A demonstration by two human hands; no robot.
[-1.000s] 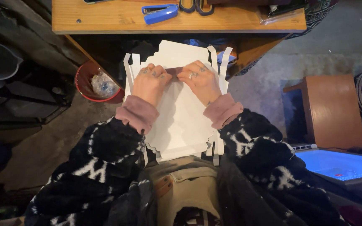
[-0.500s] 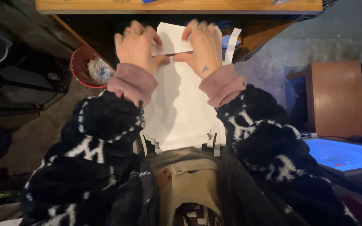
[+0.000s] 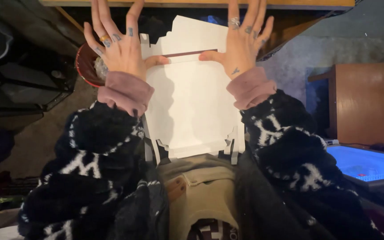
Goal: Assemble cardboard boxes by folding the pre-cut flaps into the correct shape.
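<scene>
Dim workshop floor lies beneath a white die-cut cardboard sheet (image 3: 192,102) on the lap at 12 o'clock, both thumbs pinning its fold, left hand (image 3: 118,46) and right hand (image 3: 243,42) splayed wide; seemingly light, stiff, best gripped at side edges.

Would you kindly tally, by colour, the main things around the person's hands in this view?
White: 1, the flat cardboard cutout pressed by the left hand and right hand.
Red: 1, the bowl.
Brown: 2, the wooden table edge and wooden stool.
Blue: 1, the glowing screen.
Total: 5
</scene>
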